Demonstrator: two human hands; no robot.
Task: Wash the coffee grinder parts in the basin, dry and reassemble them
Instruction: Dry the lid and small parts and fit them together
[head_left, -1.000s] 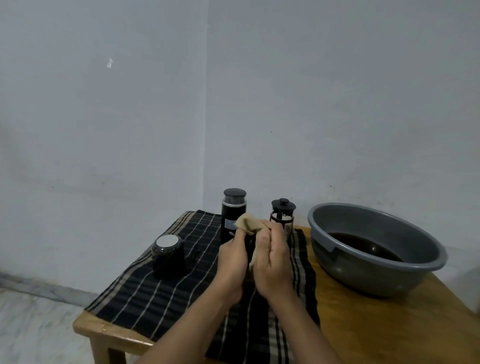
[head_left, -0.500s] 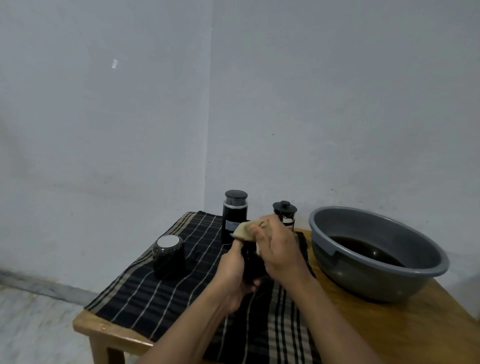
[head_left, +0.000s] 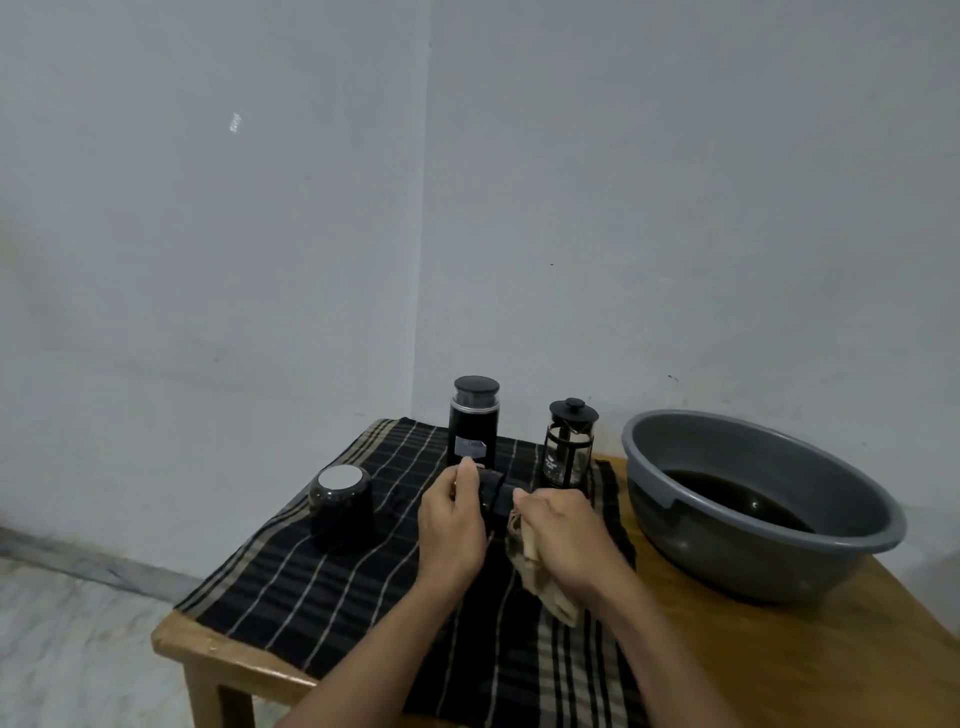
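Now the beige cloth (head_left: 540, 566) has come down from the top of the small black grinder part (head_left: 496, 498) and hangs below the right hand (head_left: 566, 535), whose fingers stay closed around it. The left hand (head_left: 451, 519) grips the part, held just in front of the tall black grinder body (head_left: 474, 423) on the checked towel (head_left: 332, 577). To the body's right stands a French press (head_left: 569, 447), then the grey basin (head_left: 852, 540) of dark water. Wiping seems nearly finished; reassembly likely follows.

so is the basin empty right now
No, the grey basin on the wooden table holds a pool of dark liquid at its bottom.
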